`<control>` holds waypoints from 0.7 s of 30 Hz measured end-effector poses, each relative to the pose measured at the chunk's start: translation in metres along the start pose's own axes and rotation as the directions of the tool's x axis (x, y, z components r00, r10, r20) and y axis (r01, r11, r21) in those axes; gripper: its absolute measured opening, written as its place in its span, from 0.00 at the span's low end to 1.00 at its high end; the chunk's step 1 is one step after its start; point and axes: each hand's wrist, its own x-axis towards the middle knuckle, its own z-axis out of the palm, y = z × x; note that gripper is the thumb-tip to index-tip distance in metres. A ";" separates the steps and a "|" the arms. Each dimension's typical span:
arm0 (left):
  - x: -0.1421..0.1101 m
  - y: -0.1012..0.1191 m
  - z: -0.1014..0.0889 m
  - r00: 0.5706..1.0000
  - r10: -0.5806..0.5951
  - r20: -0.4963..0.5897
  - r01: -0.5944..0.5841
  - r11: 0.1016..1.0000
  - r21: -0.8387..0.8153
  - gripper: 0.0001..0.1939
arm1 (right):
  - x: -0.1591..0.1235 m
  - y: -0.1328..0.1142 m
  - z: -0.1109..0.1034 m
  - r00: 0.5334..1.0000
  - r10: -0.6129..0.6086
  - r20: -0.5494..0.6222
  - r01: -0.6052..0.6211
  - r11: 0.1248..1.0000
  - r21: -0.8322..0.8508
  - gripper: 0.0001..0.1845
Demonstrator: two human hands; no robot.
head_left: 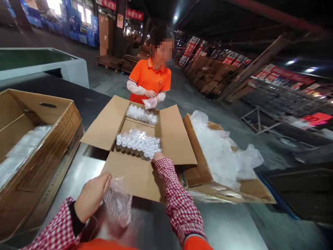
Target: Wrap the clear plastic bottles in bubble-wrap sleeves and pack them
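Observation:
My left hand [91, 195] is closed on the top of a clear plastic bag [118, 202] that hangs over the grey table near me. My right hand [158, 157] reaches into the open cardboard box [135, 173] and rests on the near edge of a cluster of small clear bottles [137, 143]; its fingers are mostly hidden among them. A second group of bottles [142, 114] lies at the far end of the box. Across the box stands a co-worker in an orange shirt [150, 79], holding a small clear bag [151, 102] in both hands.
A large cardboard box [39, 152] with plastic-wrapped goods stands at my left. At the right, another box [234, 191] overflows with crumpled clear plastic [218, 149]. The grey metal table [229, 229] runs under all of them. Stacked cartons and racks line the far right.

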 end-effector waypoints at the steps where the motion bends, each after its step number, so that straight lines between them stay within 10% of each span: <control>1: 0.001 0.000 0.000 1.000 -0.003 0.003 0.003 1.000 -0.008 0.17 | -0.004 -0.002 -0.005 1.000 -0.009 -0.010 0.009 1.000 0.019 0.10; 6: 0.004 0.002 0.000 0.998 0.057 -0.002 -0.057 0.982 -0.180 0.15 | -0.069 -0.014 -0.043 0.963 -0.182 -0.199 0.233 0.933 0.276 0.17; 10: 0.004 0.008 0.001 0.998 0.060 0.009 -0.056 0.974 -0.218 0.15 | -0.147 -0.038 -0.057 0.819 -0.376 -0.433 0.572 0.481 0.665 0.18; 12: 0.001 0.012 0.002 0.998 0.068 0.012 -0.064 0.971 -0.229 0.16 | -0.178 -0.053 -0.049 0.795 -0.435 -0.422 0.590 0.400 0.701 0.20; 21: -0.032 0.033 -0.004 0.980 0.184 -0.077 -0.199 0.905 -0.375 0.17 | -0.234 -0.091 0.007 0.705 -0.671 -0.229 0.691 0.578 0.435 0.16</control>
